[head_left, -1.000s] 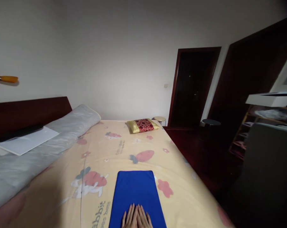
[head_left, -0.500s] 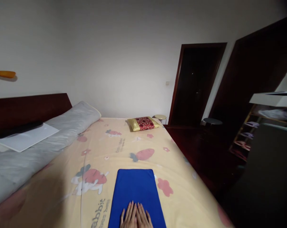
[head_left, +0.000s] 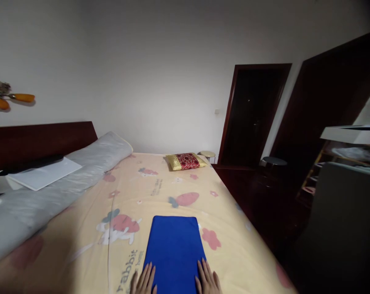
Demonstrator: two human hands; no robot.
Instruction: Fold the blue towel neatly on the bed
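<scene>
A flat blue cloth [head_left: 175,249], rectangular with rounded far corners, lies on the bed's patterned sheet [head_left: 243,253]. My left hand [head_left: 144,281] rests flat at its left edge, fingers stretched forward, partly on the cloth and partly on the sheet. At the opposite edge, my right hand [head_left: 207,277] lies flat with its fingers spread. Neither hand grips anything. Both wrists and the near end of the cloth fall outside the view.
A gold and red cushion [head_left: 186,161] lies at the bed's far end. Along the left runs a grey rolled quilt [head_left: 89,163] with a white board [head_left: 46,173] on top. Two stools, a dark door [head_left: 255,118] and a shelf rack [head_left: 350,134] stand beyond and to the right.
My hands have moved apart, from side by side on the middle of the blue cloth to its left and right edges. The camera view has shifted slightly.
</scene>
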